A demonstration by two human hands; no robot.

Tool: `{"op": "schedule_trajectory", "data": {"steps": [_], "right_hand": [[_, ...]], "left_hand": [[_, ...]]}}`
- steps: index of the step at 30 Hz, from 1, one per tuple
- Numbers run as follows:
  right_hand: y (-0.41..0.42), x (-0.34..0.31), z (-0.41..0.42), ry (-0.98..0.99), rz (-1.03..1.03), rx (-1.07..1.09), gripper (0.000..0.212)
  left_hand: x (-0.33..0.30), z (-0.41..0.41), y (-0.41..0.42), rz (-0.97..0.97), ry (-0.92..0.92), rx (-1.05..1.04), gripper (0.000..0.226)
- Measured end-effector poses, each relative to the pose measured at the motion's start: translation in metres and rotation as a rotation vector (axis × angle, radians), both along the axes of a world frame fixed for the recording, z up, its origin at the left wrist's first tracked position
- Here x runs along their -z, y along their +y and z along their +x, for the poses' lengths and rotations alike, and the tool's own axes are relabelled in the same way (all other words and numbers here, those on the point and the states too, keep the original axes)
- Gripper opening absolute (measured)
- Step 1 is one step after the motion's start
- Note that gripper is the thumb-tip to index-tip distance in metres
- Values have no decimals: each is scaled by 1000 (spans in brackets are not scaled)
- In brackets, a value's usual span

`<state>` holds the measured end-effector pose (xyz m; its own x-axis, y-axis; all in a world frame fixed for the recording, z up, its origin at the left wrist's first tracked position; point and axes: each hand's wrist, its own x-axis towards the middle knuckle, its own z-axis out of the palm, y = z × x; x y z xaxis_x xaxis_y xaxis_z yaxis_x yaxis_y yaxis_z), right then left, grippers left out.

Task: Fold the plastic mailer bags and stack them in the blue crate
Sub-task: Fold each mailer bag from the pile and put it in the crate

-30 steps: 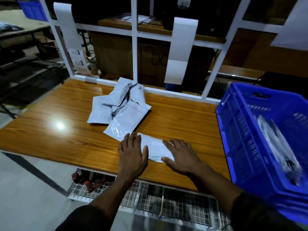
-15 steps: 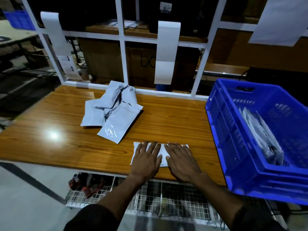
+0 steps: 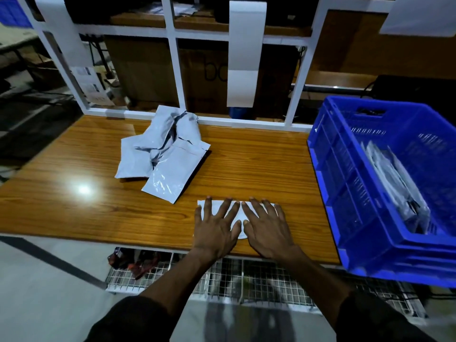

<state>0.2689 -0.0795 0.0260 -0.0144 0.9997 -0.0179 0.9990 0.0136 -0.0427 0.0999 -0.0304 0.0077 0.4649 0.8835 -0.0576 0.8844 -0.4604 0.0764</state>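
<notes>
Head view: the folded mailer bag (image 3: 234,213) lies flat on the wooden table (image 3: 259,164), near the table's front edge and to the left of the blue crate (image 3: 345,193). Both hands press it down, palms flat and fingers spread straight. The left hand (image 3: 216,225) covers the bag's left half, the right hand (image 3: 267,228) its right half, with the index fingers and the thumbs almost meeting over its middle. Neither hand grips anything.

The bag looks like thin, glossy plastic film: probably very light, limp and slick, and likely to spring open at the crease once the pressure comes off. A sensible hold would be a pinch along the folded edge, or a thumb under and fingers over, so that the layers stay together on the way to the crate.

Left of the crate and farther back on the table, a pile of unfolded mailers (image 3: 162,154) waits. Inside the crate, folded bags (image 3: 394,183) lean against one another.
</notes>
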Motion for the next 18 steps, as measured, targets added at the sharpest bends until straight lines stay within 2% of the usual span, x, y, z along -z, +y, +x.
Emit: {"op": "schedule_trajectory", "data": {"steps": [4, 7, 11, 14, 18], "right_hand": [[5, -4, 3, 49, -67, -10, 73], [8, -6, 11, 136, -100, -12, 65], [6, -4, 23, 203, -102, 50, 64], [4, -6, 24, 178, -117, 70, 65], [8, -13, 25, 132, -189, 78, 65]], "left_hand": [[-3, 0, 0, -30, 8, 5, 63], [-6, -2, 4, -93, -33, 8, 64], [-4, -16, 6, -77, -225, -52, 81], [1, -23, 4, -11, -176, -31, 85], [-3, -20, 2, -25, -96, -55, 85]]}}
